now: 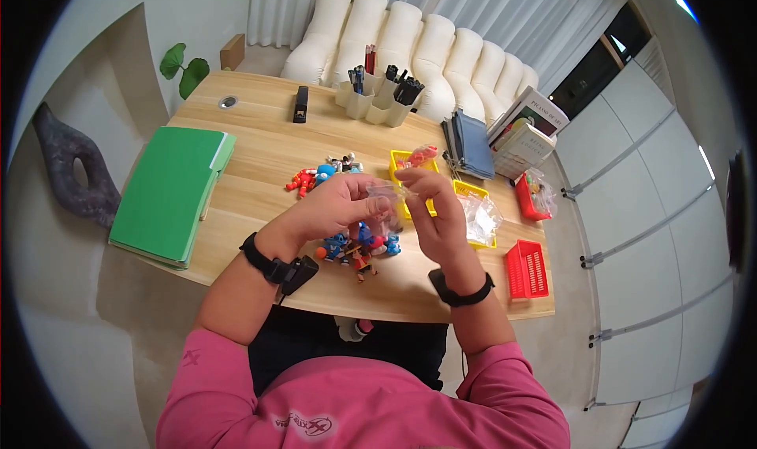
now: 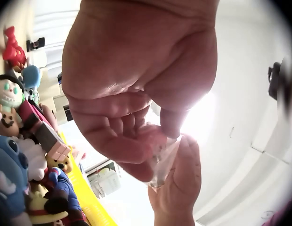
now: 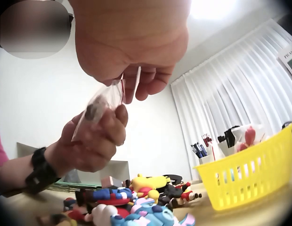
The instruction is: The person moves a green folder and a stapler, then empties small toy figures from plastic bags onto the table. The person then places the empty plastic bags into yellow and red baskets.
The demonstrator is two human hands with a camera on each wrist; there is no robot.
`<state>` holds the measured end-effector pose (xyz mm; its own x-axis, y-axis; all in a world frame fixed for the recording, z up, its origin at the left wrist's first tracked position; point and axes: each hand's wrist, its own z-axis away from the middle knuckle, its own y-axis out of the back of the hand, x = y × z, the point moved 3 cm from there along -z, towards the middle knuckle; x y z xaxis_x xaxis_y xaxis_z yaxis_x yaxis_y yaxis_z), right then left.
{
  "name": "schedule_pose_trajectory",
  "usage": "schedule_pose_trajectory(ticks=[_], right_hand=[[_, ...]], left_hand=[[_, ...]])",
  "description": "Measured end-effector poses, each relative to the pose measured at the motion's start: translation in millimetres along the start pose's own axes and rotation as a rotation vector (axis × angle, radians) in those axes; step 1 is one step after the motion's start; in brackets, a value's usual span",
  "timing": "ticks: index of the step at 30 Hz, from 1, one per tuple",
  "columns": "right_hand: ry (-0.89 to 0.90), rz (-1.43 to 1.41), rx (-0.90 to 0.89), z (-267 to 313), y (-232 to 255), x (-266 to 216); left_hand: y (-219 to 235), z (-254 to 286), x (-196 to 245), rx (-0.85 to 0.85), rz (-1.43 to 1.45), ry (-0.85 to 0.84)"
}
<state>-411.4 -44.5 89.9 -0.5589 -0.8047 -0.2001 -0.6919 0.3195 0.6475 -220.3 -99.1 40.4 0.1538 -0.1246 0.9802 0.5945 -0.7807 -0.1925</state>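
My left hand (image 1: 339, 206) grips a small clear zip bag (image 3: 95, 110) over the table, fingers and thumb wrapped about its lower part. Something dark shows through the plastic in the right wrist view, its kind blurred. At the bag's upper edge, by a red zip line, my right hand (image 1: 443, 227) pinches the plastic between thumb and fingers. Below both hands lies a pile of small toy figures (image 3: 150, 214), among them a blue one (image 2: 9, 160) and a yellow one (image 3: 148, 182). A red figure (image 1: 301, 182) lies just beyond the left hand.
Yellow baskets (image 3: 249, 172) with bagged things stand beyond and right of the hands. Two red baskets (image 1: 527, 269) line the right edge, one holding bagged things. Green folders (image 1: 169, 189) lie left; pen holders (image 1: 380, 106), a stapler-like black object (image 1: 300, 104) and books (image 1: 532, 130) stand farther back.
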Motion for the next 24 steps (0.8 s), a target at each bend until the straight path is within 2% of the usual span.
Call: schedule_pose_trajectory(ticks=[1,2,3,5,7,9,10,12,13,15,18,22,24], right_hand=[[-0.276,-0.415,0.14,8,-9,0],[-0.553,-0.831,0.278,19,-17,4],[-0.55,-0.835,0.277,24,-18,6],[-0.778,-1.07,0.01,36,-33,14],[-0.775,-1.012,0.044,43,-38,24],[-0.94,-1.02,0.015,52,-32,33],[-0.985,-0.903,-0.053,56,-28,35],[-0.974,-0.92,0.002,57,-24,31],[-0.952,-0.928,0.045,55,-22,28],[-0.968,-0.931,0.098,56,-22,28],[-0.911,-0.852,0.075,59,-22,31],[-0.945,-0.79,0.094,59,-25,32],[-0.973,-0.769,0.117,61,-26,34]], left_hand=[[-2,-1,0,0.004,-0.004,-0.002],[-3,-3,1,0.109,0.021,-0.036],[-2,-4,1,0.214,0.046,-0.07],[0,-7,-5,0.227,-0.006,-0.125],[3,-9,-7,0.237,-0.06,-0.169],[-2,-10,-8,0.233,-0.046,-0.181],[-5,-11,-10,0.228,-0.048,-0.165],[-7,-9,-3,0.384,-0.02,-0.386],[-5,-8,0,0.377,-0.024,-0.375],[0,-2,10,0.376,-0.345,-0.419],[-1,0,15,0.415,-0.507,-0.386],[6,-4,6,0.374,-0.487,-0.37],[5,-5,5,0.329,-0.452,-0.45]])
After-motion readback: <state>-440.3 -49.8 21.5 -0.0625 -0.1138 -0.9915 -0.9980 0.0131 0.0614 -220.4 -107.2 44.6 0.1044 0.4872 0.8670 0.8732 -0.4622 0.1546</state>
